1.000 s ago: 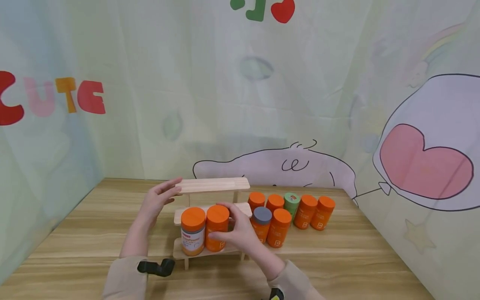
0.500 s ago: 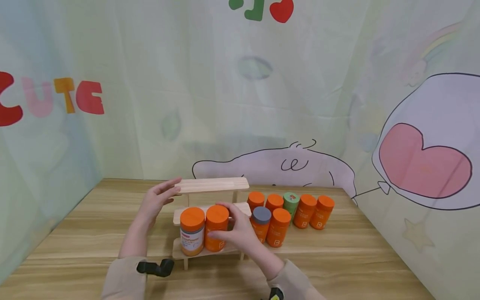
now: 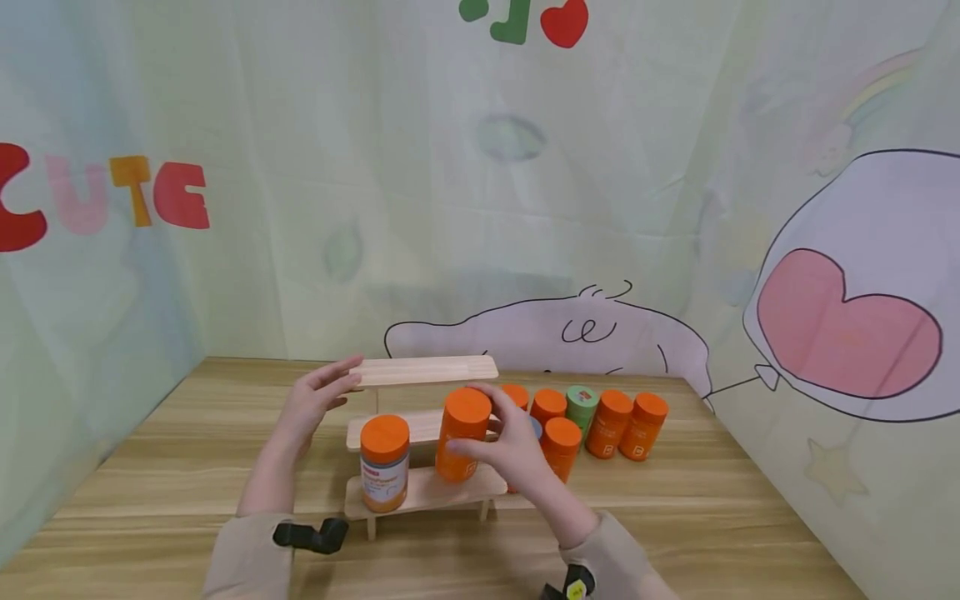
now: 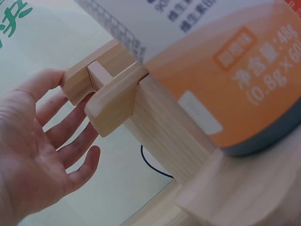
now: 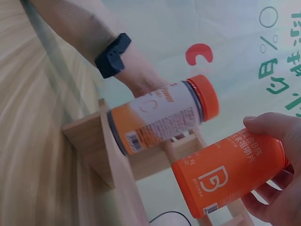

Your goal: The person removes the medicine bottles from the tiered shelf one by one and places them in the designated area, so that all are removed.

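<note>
My right hand grips an orange supplement bottle near its cap, thumb on one side and fingers on the other. The bottle tilts slightly, above the right part of the lowest tier of a wooden step shelf. In the right wrist view the held bottle shows a white B logo. To its left, a white-labelled bottle with an orange cap stands upright on that tier. My left hand touches the left end of the top tier with loosely extended fingers; the left wrist view shows those fingers at the wood.
Right of the shelf, several orange bottles and one green-capped bottle stand on the wooden table. A bottle with a blue-grey cap is mostly hidden behind my right hand. A printed curtain hangs behind the table.
My right hand has lifted the orange bottle off the lowest tier and carried it right, widening the gap to the white-labelled bottle. My left hand has stayed at the top tier.
</note>
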`<state>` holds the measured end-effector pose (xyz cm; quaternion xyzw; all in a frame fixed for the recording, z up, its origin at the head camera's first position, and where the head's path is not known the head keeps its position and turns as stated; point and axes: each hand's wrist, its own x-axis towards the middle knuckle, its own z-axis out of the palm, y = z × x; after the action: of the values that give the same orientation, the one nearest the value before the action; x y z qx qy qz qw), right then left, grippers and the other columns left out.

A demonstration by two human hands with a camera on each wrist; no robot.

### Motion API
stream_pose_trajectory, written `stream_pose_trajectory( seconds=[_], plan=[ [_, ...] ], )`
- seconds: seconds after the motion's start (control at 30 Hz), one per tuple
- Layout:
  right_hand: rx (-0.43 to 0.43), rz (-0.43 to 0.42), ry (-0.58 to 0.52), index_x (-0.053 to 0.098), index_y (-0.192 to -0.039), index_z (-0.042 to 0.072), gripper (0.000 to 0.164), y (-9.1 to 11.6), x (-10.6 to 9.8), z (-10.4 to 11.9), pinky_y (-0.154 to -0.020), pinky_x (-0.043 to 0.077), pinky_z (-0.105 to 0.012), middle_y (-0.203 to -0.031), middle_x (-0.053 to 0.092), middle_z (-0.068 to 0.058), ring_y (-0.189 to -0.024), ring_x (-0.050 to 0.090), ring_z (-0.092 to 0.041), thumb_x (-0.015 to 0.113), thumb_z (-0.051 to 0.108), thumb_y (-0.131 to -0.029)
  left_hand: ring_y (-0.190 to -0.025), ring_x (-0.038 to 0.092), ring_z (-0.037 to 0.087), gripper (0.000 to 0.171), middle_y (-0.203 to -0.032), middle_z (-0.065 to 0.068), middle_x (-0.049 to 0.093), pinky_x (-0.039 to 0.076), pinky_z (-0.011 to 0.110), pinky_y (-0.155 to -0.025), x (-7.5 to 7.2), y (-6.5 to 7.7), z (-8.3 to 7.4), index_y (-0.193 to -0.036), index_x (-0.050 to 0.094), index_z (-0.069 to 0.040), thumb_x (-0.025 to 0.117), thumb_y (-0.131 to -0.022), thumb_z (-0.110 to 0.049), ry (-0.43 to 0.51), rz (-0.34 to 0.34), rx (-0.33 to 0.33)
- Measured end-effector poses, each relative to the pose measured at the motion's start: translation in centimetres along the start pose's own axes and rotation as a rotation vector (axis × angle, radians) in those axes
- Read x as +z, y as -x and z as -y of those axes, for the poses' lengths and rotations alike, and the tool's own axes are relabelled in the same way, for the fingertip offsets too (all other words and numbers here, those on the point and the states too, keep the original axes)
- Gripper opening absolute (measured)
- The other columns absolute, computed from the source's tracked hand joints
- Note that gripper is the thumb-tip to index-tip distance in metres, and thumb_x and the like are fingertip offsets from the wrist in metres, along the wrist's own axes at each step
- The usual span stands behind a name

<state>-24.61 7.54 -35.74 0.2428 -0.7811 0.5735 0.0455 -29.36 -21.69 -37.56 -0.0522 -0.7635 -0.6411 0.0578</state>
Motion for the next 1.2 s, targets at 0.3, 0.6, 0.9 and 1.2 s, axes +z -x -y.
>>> stream_pose_trajectory(
  seconds=[0.3, 0.6, 0.9, 1.2],
  plan=[
    [-0.029, -0.109, 0.032, 0.050, -0.137, 0.008, 0.067, 0.1, -3.6, 1.0, -0.100, 0.047, -0.046, -0.128, 0.062, -0.009, -0.113, 0.060, -0.025, 0.080, 0.007, -0.077, -0.096, 0.051, -0.012, 0.060, -0.154, 0.016, 0.037, 0.039, 0.036, -0.102, -0.1, -0.1, 0.0, -0.149, 0.041, -0.006, 0.054, -0.100, -0.038, 0.006, 0.012, -0.007],
    [0.014, -0.216, 0.096, 0.048, -0.138, 0.009, 0.067, 0.1, -7.8, 0.9, -0.103, 0.044, -0.047, -0.130, 0.060, -0.010, -0.118, 0.056, -0.025, 0.079, 0.008, -0.079, -0.100, 0.049, -0.010, 0.060, -0.155, 0.015, 0.037, 0.039, 0.037, -0.104, -0.1, 0.1, -0.2, -0.149, 0.041, -0.006, 0.054, -0.100, -0.038, -0.002, 0.011, -0.008],
    [0.040, -0.321, 0.143, 0.046, -0.139, 0.007, 0.064, 0.4, -12.1, 0.0, -0.106, 0.040, -0.046, -0.130, 0.059, -0.013, -0.117, 0.054, -0.021, 0.077, 0.011, -0.083, -0.100, 0.049, -0.008, 0.060, -0.156, 0.014, 0.036, 0.038, 0.042, -0.107, 0.0, 0.1, -0.2, -0.149, 0.041, -0.007, 0.055, -0.100, -0.038, 0.004, 0.011, -0.020],
    [0.113, -0.408, 0.169, 0.045, -0.140, 0.005, 0.064, 1.6, -14.7, -1.5, -0.097, 0.042, -0.025, -0.130, 0.056, -0.012, -0.107, 0.052, -0.002, 0.076, 0.007, -0.083, -0.098, 0.050, -0.010, 0.059, -0.155, 0.015, 0.037, 0.038, 0.043, -0.107, -0.1, 0.1, -0.2, -0.148, 0.041, -0.006, 0.054, -0.100, -0.038, 0.000, 0.012, -0.010]
  ],
)
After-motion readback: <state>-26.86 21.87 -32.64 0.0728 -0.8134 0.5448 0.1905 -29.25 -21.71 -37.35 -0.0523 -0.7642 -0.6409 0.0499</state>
